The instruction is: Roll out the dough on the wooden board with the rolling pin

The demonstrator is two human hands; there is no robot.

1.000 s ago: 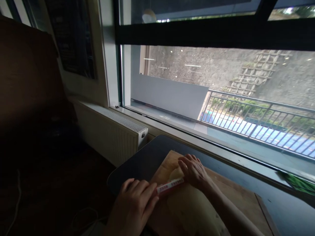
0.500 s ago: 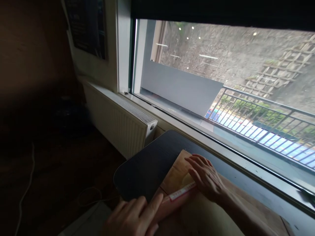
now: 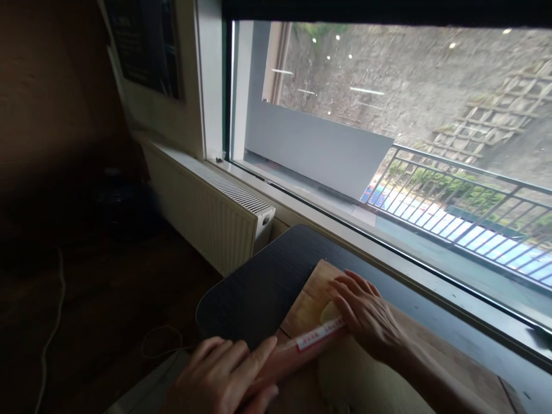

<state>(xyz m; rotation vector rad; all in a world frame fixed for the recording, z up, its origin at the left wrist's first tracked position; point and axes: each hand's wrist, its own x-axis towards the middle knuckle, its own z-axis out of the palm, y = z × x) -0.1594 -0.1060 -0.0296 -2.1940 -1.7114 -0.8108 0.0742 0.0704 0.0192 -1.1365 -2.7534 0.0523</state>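
Observation:
A wooden rolling pin [image 3: 282,361] with a red-and-white label lies slantwise across a sheet of pale dough [image 3: 366,374]. Beneath the dough is a wooden board [image 3: 308,299] on a dark table. My left hand [image 3: 226,368] closes over the pin's near left end, thumb on the lower side. Over the far right end lies my right hand [image 3: 366,313], its palm on the pin and its fingers reaching past it above the dough's far edge. That hand hides the pin's right end.
The dark table [image 3: 259,287] has a rounded left corner. A white radiator [image 3: 207,213] stands beyond it, under a window with a long sill [image 3: 345,230]. On the floor at left runs a pale cable [image 3: 56,333].
The rolling pin has turned, so more of its label's red print shows. A pale dough edge now shows beyond it. My left hand has shifted slightly left, and the view has tilted a little.

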